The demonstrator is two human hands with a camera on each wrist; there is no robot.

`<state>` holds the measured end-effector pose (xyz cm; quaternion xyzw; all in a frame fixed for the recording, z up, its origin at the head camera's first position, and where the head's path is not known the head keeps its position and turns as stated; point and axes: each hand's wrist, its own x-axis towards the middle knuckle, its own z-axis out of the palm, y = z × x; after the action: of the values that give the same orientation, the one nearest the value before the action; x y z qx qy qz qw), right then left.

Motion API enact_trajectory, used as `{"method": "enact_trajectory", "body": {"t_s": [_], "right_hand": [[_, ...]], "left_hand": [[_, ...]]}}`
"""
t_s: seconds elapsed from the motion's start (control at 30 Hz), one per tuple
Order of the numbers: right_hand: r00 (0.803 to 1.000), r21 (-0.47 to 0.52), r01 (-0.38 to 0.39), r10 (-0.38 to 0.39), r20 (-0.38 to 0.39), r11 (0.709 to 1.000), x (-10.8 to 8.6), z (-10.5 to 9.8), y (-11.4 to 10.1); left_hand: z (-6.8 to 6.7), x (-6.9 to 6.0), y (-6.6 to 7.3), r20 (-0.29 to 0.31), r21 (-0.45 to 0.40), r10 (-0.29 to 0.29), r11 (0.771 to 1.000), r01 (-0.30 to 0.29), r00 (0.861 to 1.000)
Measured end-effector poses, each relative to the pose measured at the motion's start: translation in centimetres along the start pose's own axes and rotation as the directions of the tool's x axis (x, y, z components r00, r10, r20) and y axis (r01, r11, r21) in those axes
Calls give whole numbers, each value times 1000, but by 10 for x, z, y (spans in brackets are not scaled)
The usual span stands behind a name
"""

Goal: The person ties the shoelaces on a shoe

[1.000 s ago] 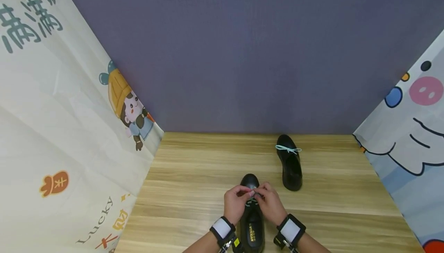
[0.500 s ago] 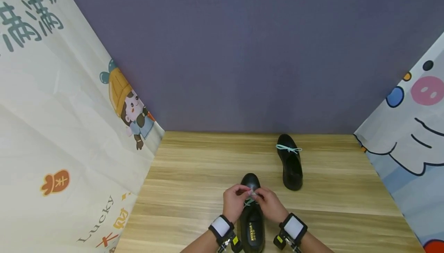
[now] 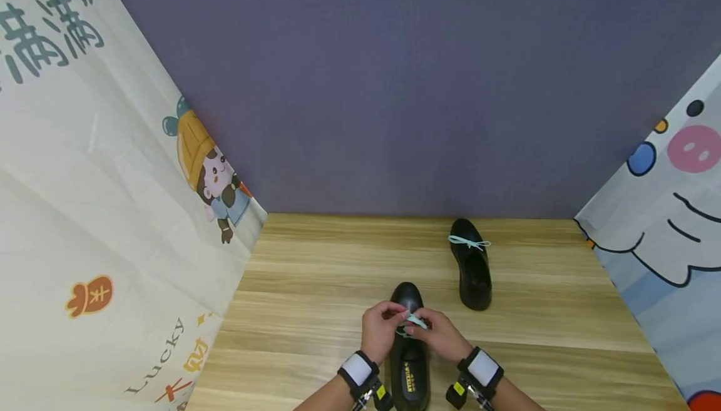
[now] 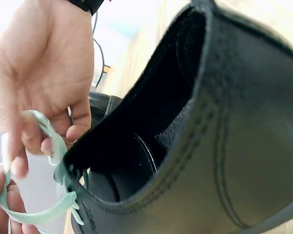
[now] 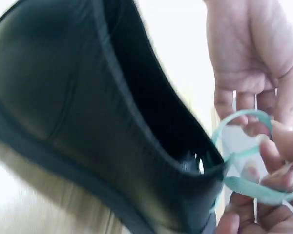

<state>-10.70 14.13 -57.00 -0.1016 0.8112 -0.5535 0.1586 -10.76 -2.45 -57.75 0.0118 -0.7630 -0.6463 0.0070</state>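
Observation:
A black shoe [image 3: 409, 361] stands toe-away at the near edge of the wooden surface, with a pale mint shoelace [image 3: 416, 321] at its front opening. My left hand [image 3: 378, 331] pinches the lace between thumb and fingertips from the left. From the right, my right hand [image 3: 447, 337] holds another part of it, close to the left fingertips. Both wrist views show loops of the shoelace [image 4: 58, 208] rising from the shoe's opening among the fingers. How the strands cross is partly hidden by the fingers [image 5: 278, 178].
A second black shoe [image 3: 474, 273] lies farther back on the right, its mint lace tied in a bow [image 3: 469, 243]. Behind the wooden surface [image 3: 315, 273] rises a grey-purple panel [image 3: 417, 86]. Printed cloths [image 3: 112, 211] flank both sides.
My right fingers have shifted slightly down and to the right, and more of the lace now shows between the hands. The left hand stays nearly in place; both shoes have not moved.

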Motion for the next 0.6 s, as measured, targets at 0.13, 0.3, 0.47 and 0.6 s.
{"method": "enact_trajectory", "body": {"t_s": [0.13,0.3,0.47,0.6], "right_hand": [[995,-128,82,-89,-50,988,-3,-3,5],[961,-279,203,-245,-125,938,-6,-7,12],[945,-336,212,-280,-168,918,-6,-8,17],[956,-343,161,-233,-180,925,-6,-11,20]], "left_hand": [[-2,0,-3,-4,11,-3,1000,3,1000],[-3,-1,-6,-2,16,3,1000,-3,1000],[-8,-2,-7,8,48,30,998,-30,1000],[-15,-1,-10,20,72,59,996,-61,998]]}}
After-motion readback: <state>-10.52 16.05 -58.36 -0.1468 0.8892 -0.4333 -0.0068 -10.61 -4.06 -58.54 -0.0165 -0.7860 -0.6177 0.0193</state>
